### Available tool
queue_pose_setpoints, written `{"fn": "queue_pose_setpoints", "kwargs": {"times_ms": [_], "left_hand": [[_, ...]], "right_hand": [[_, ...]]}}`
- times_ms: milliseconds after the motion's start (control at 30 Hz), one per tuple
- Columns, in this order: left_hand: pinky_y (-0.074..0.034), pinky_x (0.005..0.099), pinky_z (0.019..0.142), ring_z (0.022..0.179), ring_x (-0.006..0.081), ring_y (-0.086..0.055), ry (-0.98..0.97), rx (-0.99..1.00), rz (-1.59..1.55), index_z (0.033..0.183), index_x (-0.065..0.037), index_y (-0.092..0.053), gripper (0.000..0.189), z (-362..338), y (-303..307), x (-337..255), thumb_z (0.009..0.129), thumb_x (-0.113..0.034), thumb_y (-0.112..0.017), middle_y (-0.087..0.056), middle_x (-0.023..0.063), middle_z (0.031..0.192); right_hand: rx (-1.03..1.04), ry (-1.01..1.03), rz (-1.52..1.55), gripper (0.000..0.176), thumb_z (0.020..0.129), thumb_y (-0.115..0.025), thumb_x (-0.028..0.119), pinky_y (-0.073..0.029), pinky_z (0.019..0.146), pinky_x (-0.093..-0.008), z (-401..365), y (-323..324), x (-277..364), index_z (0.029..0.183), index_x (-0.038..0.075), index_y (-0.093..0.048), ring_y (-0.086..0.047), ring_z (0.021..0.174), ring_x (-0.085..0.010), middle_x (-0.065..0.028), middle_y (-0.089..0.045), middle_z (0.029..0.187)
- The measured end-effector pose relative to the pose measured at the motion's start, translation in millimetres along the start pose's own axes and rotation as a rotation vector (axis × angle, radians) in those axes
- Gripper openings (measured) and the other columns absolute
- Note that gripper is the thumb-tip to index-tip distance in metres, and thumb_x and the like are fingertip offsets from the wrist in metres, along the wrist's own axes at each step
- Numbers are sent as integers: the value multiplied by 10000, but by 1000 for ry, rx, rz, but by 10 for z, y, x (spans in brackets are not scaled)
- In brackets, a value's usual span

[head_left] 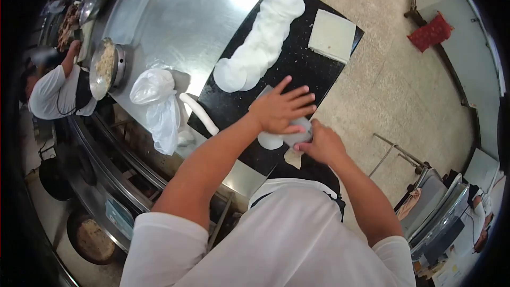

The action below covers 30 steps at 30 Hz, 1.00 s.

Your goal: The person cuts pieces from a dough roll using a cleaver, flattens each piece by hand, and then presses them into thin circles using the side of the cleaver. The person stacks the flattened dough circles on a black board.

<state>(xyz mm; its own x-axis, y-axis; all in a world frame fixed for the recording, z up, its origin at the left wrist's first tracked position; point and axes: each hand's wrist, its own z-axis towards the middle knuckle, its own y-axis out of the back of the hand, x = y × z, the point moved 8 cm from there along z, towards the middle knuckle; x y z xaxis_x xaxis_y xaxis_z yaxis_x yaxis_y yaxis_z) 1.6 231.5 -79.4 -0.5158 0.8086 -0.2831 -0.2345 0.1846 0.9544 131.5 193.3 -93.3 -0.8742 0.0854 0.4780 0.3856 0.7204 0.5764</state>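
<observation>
My left hand (pixel 284 109) is spread flat over the near part of a black board, fingers apart, its palm partly covering a grey flat piece (pixel 264 93). Close beside it, my right hand (pixel 324 143) has thumb and fingers closed at the edge of a greyish translucent round piece (pixel 298 133), whose exact kind I cannot tell. A white dough round (pixel 271 140) lies partly hidden under my left wrist. Near the board's front edge is a small pale scrap (pixel 292 158). To the left rests a white dough rope (pixel 200 113).
Overlapping thin white dough rounds (pixel 260 40) run along the black board (pixel 297 74); a square white stack (pixel 332 35) sits at its far right corner. On the steel table (pixel 196 16) are a white plastic bag (pixel 153 87) and a food-filled metal bowl (pixel 104 68). Another person (pixel 58 90) stands left.
</observation>
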Motion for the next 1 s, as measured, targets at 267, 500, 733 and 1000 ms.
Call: {"fn": "queue_pose_setpoints", "kwargs": {"times_ms": [267, 500, 733, 1000], "left_hand": [[-182, 666, 1224, 1511, 355, -356, 42, 110, -169, 1412, -175, -623, 696, -260, -163, -732, 918, -663, -563, -514, 89, 1542], [-216, 639, 1218, 1433, 324, -466, 62, -29, 34, 1386, -187, -639, 657, 135, 55, -139, 916, -643, -587, -579, 82, 1472], [-185, 658, 1223, 1514, 371, -344, 162, -44, -28, 1408, -170, -626, 688, -129, -118, -252, 915, -647, -584, -505, 140, 1541], [-212, 641, 1221, 1457, 348, -435, 129, -107, 16, 1366, -178, -652, 664, 239, 16, -233, 902, -651, -609, -580, 95, 1468]], "right_hand": [[36, 45, 66, 756, 760, -883, 434, -561, 830, -532, -702, -724, -368, 1246, -21, -523, -713, 977, -466, -291, -722, 1016], [-14, 2, -79, 812, 760, -881, 444, -567, 821, -527, -116, 131, -105, 1283, -36, -489, -721, 968, -448, -273, -729, 996], [-20, 123, 51, 789, 761, -881, 431, -568, 824, -537, -371, -450, -273, 1266, -38, -496, -725, 940, -452, -254, -735, 957], [-30, 2, -20, 722, 769, -875, 406, -571, 814, -528, -255, 53, -268, 1232, -16, -515, -724, 940, -456, -265, -734, 956]]}}
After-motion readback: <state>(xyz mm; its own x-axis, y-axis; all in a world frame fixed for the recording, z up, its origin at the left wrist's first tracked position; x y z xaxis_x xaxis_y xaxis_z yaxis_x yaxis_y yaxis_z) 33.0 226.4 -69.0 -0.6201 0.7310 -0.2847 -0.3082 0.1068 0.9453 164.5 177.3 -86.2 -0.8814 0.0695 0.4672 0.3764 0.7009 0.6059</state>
